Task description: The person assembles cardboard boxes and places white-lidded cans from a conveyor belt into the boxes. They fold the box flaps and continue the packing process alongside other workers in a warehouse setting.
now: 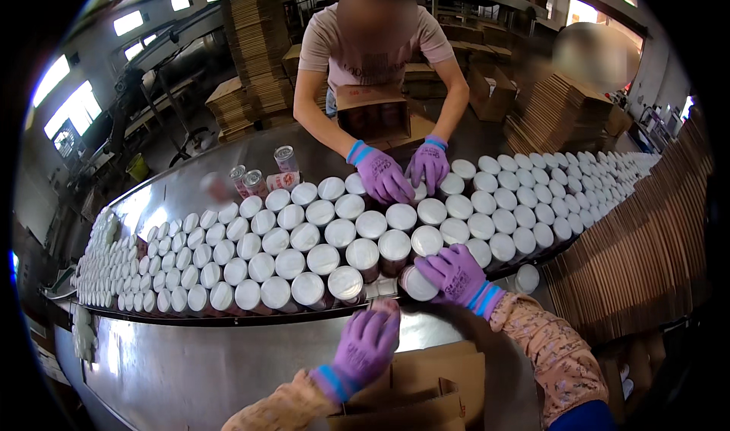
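Long rows of cans with white lids (289, 264) stand packed upright on the metal table. My right hand (458, 277), in a purple glove with a blue cuff, is closed around a can (417, 285) at the near edge of the rows; this can tilts slightly. Lower and to the left, my left hand (366, 345), gloved the same way, has its fingers curled around a can with a pinkish label (385, 306), mostly hidden by the glove. Just below, between my forearms, sits an open cardboard box (437, 370); its inside is partly hidden.
Across the table a person's purple-gloved hands (399, 171) touch cans, with an open carton (372, 115) behind them. Several loose cans (262, 180) stand or lie at the far left edge. Flat cardboard stacks (631, 248) line the right. One lone can (526, 279) stands near my right wrist.
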Demonstrator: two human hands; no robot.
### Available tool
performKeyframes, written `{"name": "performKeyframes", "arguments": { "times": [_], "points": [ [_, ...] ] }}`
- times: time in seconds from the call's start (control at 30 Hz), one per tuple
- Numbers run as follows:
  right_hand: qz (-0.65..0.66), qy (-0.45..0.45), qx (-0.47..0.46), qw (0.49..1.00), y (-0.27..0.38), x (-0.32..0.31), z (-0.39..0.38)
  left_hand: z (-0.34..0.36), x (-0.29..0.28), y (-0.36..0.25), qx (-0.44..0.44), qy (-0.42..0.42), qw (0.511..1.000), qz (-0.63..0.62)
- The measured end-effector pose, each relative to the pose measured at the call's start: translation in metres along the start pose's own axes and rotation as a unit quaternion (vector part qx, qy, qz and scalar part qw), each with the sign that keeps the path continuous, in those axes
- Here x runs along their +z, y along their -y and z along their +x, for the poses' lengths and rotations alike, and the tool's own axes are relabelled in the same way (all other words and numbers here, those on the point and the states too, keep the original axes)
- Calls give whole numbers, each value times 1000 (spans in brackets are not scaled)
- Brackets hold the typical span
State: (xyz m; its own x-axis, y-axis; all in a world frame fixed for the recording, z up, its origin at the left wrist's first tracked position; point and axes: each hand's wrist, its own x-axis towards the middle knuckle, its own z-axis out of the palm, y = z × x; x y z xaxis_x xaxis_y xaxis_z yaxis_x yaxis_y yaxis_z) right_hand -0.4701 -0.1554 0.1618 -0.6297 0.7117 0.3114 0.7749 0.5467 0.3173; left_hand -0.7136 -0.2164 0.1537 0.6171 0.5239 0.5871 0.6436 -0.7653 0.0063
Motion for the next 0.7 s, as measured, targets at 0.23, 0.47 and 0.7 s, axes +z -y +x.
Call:
{"name": "performKeyframes", "arguments": {
  "times": [0.23,0.47,0.7],
  "points": [
    [121,21,-47,991,102,-82,-18,-62,-98,-36,-209,179,956,-98],
    [472,504,-76,719,149,-62,6,-43,-55,9,-117,607,706,-345],
    [465,578,-54,668,201,-135,-18,-86,-103,-34,-235,631,612,-416]
  ]
}}
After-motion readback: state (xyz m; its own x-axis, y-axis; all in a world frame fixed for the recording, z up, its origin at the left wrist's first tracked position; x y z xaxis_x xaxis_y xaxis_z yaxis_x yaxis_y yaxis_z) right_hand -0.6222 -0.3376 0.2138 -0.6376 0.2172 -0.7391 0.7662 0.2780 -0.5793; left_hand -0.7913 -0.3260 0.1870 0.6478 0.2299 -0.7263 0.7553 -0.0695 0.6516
